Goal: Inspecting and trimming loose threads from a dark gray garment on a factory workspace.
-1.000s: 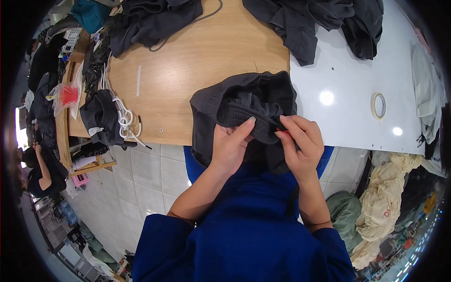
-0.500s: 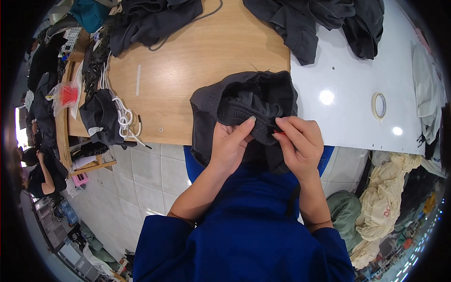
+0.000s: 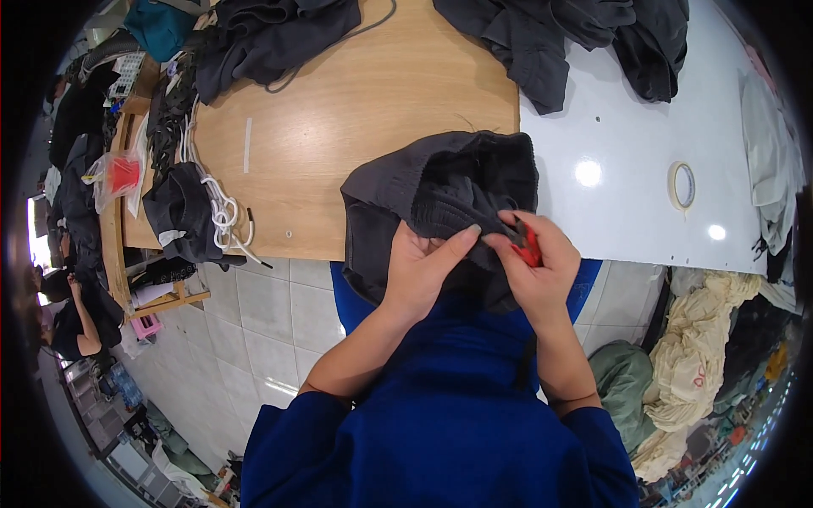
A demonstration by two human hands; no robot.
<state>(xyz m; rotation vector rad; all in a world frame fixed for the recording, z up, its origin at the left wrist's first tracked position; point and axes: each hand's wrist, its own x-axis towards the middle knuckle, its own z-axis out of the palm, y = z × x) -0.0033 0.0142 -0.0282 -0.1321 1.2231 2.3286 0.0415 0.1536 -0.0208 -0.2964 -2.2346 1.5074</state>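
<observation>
Red-handled tool [image 3: 529,245], barely a glimpse of red between the right fingertips half a second ago, now shows broadly across the right hand [image 3: 546,275], while the left hand [image 3: 417,269] has slid slightly toward 3 o'clock and drawn the gathered waistband [image 3: 436,216] along with it. Both hands work at the 6 o'clock side of the dark gray garment [image 3: 373,190], which lies at the near edge of the counter [image 3: 313,169], its opening facing up and its lower part drooping over that edge. With the garment as the clock's center, the left forearm [image 3: 360,347] rises from about 7 o'clock and the right forearm [image 3: 559,356] from about 5. The left hand is clamped on the waistband, thumb laid on top and pointing toward 2 o'clock, fingers curled beneath and partly hidden. The right hand is closed around the tool, its fingers bent toward 10 o'clock, thumb and forefinger near each other beside the left thumb; whether they also pinch the cloth, I cannot tell. A tape roll [image 3: 681,186] sits at 3 o'clock, white cords [image 3: 222,216] at 9, more dark clothing [image 3: 271,46] between 10 and 11, another dark heap [image 3: 542,63] near 1, and cream cloth [image 3: 690,347] at 4.
</observation>
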